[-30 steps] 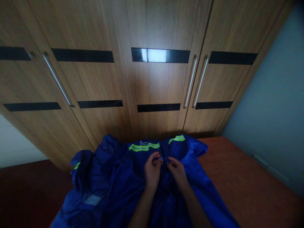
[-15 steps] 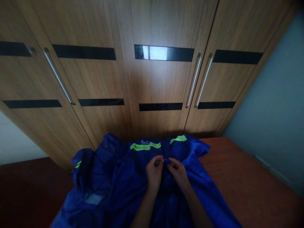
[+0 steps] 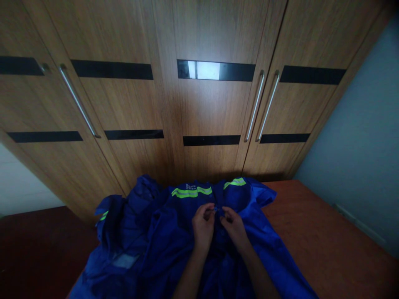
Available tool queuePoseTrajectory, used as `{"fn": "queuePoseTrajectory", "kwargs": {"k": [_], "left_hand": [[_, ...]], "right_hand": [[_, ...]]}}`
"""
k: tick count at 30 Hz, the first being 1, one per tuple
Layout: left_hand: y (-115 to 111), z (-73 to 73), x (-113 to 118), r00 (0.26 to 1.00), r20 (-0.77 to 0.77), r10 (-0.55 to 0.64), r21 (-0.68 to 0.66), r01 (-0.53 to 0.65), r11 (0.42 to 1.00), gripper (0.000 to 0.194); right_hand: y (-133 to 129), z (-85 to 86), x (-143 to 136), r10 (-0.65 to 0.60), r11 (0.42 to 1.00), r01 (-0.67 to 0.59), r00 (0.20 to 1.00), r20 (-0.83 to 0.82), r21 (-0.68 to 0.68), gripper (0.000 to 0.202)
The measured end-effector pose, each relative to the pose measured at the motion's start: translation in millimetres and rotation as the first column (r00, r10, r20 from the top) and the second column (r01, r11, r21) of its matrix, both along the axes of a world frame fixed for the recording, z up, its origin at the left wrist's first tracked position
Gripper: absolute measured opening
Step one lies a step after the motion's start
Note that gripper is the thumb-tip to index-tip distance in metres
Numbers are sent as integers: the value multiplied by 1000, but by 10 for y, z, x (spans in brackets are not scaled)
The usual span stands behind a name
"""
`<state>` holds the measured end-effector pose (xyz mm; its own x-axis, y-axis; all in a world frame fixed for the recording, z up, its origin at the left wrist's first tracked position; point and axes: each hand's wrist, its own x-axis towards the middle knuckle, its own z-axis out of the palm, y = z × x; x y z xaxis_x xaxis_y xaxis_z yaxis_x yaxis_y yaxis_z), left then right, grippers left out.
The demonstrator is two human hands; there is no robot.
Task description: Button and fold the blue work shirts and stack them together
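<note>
A blue work jacket [image 3: 174, 224] with yellow-green reflective strips across the chest lies spread out, front side up. My left hand [image 3: 203, 226] pinches the jacket's front at the chest, thumb and index finger closed by a small button [image 3: 216, 209]. Just to its right, my right hand [image 3: 234, 226] has its fingertips closed on the other side of the same front opening. The cloth between the fingertips is small and dark, so the exact grip on the button is hard to make out.
Another heap of blue clothing [image 3: 124, 224], with a reflective strip, lies left of the jacket. The reddish-brown surface [image 3: 318, 232] extends to the right. A wooden wardrobe [image 3: 212, 108] with long metal handles stands right behind, and a pale wall [image 3: 358, 145] is on the right.
My fingers have shifted slightly at the front opening, and the small button shows more clearly between them. The jacket and the clothing heap stay in place.
</note>
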<state>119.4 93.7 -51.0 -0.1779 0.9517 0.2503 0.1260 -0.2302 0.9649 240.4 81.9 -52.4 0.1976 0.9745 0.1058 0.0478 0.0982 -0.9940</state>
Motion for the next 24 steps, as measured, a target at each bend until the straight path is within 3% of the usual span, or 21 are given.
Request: {"fn": "queuePoseTrajectory", "kwargs": {"k": [13,24], "left_hand": [[-29,71,-25,980,-197,17,84,-1,996,24],[-32,86,-32,972,-228,-63,56,77,995,23]], "right_hand": [[-38,42,-63,67,997,-71,989,129,28,28],[-26,-38,-63,137,991,-137,983,119,-14,37]]}}
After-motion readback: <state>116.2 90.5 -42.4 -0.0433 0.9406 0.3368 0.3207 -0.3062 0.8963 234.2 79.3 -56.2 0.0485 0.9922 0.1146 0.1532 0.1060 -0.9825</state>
